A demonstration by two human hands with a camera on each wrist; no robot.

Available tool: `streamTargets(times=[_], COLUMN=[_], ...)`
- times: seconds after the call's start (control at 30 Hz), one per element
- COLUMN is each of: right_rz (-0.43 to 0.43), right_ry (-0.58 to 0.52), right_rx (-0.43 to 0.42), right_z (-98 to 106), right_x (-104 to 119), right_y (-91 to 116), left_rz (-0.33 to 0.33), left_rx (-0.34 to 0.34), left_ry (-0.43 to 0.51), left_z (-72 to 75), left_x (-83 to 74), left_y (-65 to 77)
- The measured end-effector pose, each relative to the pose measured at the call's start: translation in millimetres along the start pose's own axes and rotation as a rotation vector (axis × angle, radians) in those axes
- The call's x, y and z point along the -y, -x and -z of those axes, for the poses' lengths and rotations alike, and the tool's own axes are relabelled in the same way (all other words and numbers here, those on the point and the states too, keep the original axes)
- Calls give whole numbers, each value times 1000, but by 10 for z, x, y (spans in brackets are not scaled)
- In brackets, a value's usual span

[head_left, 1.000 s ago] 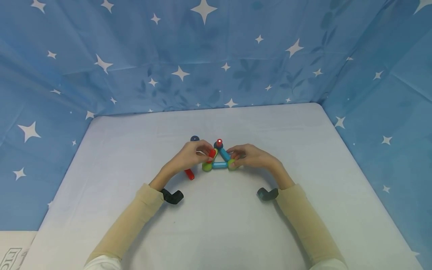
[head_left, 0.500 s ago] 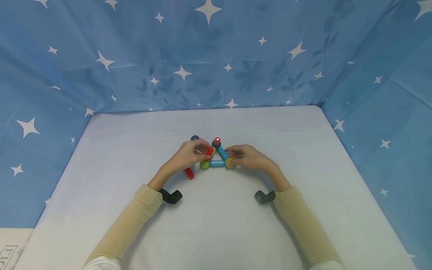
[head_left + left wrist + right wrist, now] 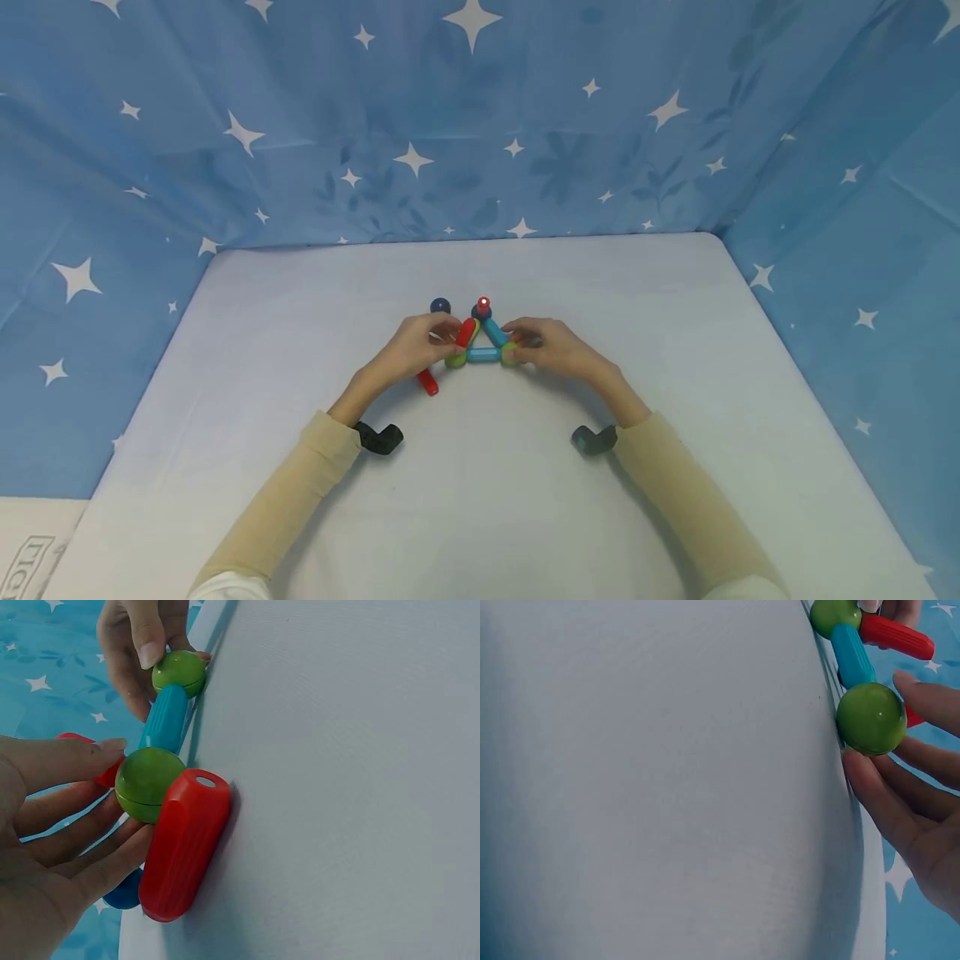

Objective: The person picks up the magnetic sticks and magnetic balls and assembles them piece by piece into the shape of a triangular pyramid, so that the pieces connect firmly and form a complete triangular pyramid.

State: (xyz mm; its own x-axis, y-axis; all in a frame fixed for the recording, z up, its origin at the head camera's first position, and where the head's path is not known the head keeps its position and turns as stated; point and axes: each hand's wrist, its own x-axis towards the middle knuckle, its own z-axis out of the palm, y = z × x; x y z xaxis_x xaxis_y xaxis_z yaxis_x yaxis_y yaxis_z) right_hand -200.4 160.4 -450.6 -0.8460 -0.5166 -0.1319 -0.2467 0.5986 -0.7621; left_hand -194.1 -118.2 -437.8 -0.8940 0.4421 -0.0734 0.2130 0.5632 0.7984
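Note:
A triangle of toy rods and balls sits mid-table. My left hand [image 3: 414, 343] pinches a red rod [image 3: 898, 637] that stands up from the left green ball [image 3: 150, 784], fingers touching that ball. The thumb and fingers of my right hand [image 3: 551, 346] hold the right green ball [image 3: 871, 718]. A light blue rod [image 3: 483, 355] joins the two green balls; another blue rod [image 3: 496, 333] runs back to a dark blue ball [image 3: 481, 312], which bears an upright red rod [image 3: 483, 303]. The triangle's yellow-green left side is partly hidden by the held rod.
A loose red rod [image 3: 186, 847] lies left of the triangle, partly under my left hand in the head view. Another dark blue ball [image 3: 440, 306] sits behind that hand. Black wrist mounts [image 3: 380, 438] are on both arms. A blue star-patterned curtain [image 3: 480, 125] surrounds the white table [image 3: 480, 483].
The head view has shifted slightly. Both hands have shifted the triangle a little left and away, closer to the loose red rod; their holds look the same.

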Motion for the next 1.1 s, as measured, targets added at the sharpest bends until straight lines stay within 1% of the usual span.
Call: streamTargets(times=[0.2,0.37,0.5,0.63,0.7,0.8,0.93,1.03,1.1], right_rz=[28,37,36,38,43,66,127,154,149], right_ry=[13,25,39,46,45,30,5,-2,7], right_rx=[-42,-36,-34,-19,-7,11,38,49,43], right_z=[31,34,34,28,22,3,-42,-60,-51], right_x=[26,37,30,27,34,49,64,89,100], right_y=[45,68,84,110,123,134,115,100,100], left_rz=[10,21,20,21,12,-26,-69,-64,-57], left_rx=[21,13,8,-10,-25,-48,-85,-102,-103], left_ry=[-22,-31,-47,-94,-124,-178,-263,-289,-294], left_z=[-5,-4,-7,-18,-23,-35,-51,-61,-69], left_x=[35,65,43,-1,-26,-64,-105,-132,-146], left_y=[-5,-27,-51,-84,-102,-135,-191,-224,-238])
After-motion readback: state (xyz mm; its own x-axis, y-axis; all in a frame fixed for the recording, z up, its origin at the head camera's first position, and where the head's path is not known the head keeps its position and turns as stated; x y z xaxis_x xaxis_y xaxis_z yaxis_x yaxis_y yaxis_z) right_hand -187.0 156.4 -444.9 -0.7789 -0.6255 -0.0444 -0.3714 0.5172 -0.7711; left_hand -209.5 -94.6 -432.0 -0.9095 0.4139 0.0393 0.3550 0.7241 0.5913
